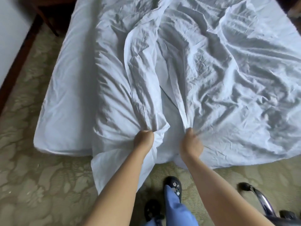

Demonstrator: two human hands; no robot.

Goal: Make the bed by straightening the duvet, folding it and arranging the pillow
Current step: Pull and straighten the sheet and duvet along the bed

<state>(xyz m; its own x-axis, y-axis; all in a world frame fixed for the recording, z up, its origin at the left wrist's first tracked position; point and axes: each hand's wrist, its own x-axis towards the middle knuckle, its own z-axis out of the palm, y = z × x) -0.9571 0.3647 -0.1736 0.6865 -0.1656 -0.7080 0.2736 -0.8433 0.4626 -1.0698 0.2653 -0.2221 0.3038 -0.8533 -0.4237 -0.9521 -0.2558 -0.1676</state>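
Basically, white duvet [211,70] lies crumpled across the bed [65,95], heavy wrinkles all over, bulk of it spread from centre toward 3 o'clock, its near edge hanging off the foot of the bed onto the floor side at 6 o'clock. Two bunched ridges run from 12 o'clock down to the hands, with a gap between them where flatter white fabric shows and a thin dark line crosses it. Left hand [144,140] at about 7 o'clock of centre, grip closed tight around a gathered wad of the duvet, fingers curled, fabric puckering out from the fist and a loose flap hanging below it toward the carpet. Right hand [192,144] just beside it toward 5 o'clock, grip also closed on a bunch of the duvet edge, slightly motion-blurred. Hands apart, both forearms bare. Bed's left side, 9 o'clock, shows smooth white sheet over the mattress corner. Patterned green-beige carpet [32,185] around the bed. At 6 o'clock blue trouser leg [175,207] and dark shoes [173,185] with small decorations. Dark chair arm or frame [260,198] at 4 o'clock, blurred. Dark wood furniture [47,17] at 11 o'clock.
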